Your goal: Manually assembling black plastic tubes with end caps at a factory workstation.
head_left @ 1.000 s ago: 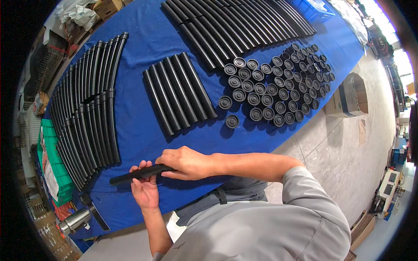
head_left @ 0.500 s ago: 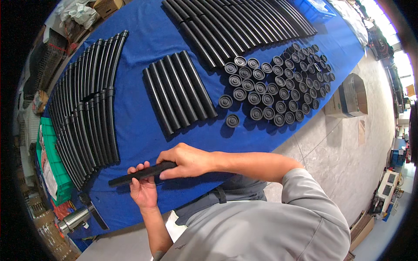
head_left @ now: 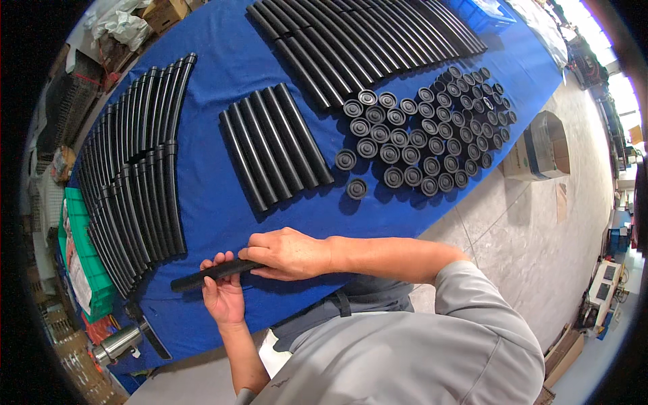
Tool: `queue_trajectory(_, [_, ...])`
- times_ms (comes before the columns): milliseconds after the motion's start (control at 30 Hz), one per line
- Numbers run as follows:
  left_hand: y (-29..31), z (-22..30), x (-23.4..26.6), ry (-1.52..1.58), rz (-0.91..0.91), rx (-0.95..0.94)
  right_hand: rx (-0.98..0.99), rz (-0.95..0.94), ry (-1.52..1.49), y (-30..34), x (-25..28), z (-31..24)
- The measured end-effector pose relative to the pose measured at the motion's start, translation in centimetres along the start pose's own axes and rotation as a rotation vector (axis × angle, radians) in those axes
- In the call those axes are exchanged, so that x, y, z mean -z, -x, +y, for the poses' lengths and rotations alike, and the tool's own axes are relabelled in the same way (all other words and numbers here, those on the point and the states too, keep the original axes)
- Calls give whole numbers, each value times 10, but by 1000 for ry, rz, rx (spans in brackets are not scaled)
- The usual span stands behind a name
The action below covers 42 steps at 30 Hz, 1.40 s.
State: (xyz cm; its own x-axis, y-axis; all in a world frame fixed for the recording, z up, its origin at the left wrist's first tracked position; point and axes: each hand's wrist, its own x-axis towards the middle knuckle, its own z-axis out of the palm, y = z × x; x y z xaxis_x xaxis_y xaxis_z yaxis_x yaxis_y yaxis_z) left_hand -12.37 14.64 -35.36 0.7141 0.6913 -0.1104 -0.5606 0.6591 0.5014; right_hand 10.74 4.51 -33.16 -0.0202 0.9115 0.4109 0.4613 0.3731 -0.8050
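A black tube [head_left: 196,278] lies slanted across my two hands above the near edge of the blue cloth. My left hand [head_left: 225,300] holds it from below near its middle, thumb on the near side and fingers on the far side. My right hand [head_left: 290,254] is wrapped round its right end, which the palm and fingers hide. Just beyond my hands lies a small row of black tubes [head_left: 273,148], side by side. Right of that row stand many round black caps [head_left: 393,177] with ringed tops; a single cap [head_left: 356,189] sits a little apart.
On the left, black tubes with collared ends [head_left: 145,202] lie in rows. More tubes [head_left: 358,47] fill the far side. A green crate [head_left: 91,270] and a metal cylinder [head_left: 116,344] are at the table's left edge. A cardboard box [head_left: 540,152] stands on the floor at right.
My right hand has shifted its grip, its fingers now lying further over the tube's right end. The tube and my left hand have hardly moved.
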Motion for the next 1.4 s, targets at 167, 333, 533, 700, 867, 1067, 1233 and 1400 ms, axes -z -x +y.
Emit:
queue_trajectory(167, [-1,1,3,18,-89,9,-30,17,-208,0,1,4])
queue_trajectory(333, [-1,1,0,0,-56,7,7,28,-178,1,5,-1])
queue_trajectory(533, [0,-1,1,-76,-10,-35,-184,-35,-307,-1,5,-2])
queue_trajectory(700, [1,-1,-2,-69,-6,-42,-215,-31,-327,0,4,-3])
queue_trajectory(867, [1,-3,1,-69,-27,-51,-283,-39,-367,-2,7,-7])
queue_trajectory(1067, [0,-3,-6,-34,20,-35,-43,33,-146,1,1,-1])
queue_trajectory(1233, [2,1,-1,-53,-40,-34,-281,-102,-395,-8,18,-13])
queue_trajectory(1400, [0,-1,-4,-78,16,-41,-218,-89,-348,-2,8,-2])
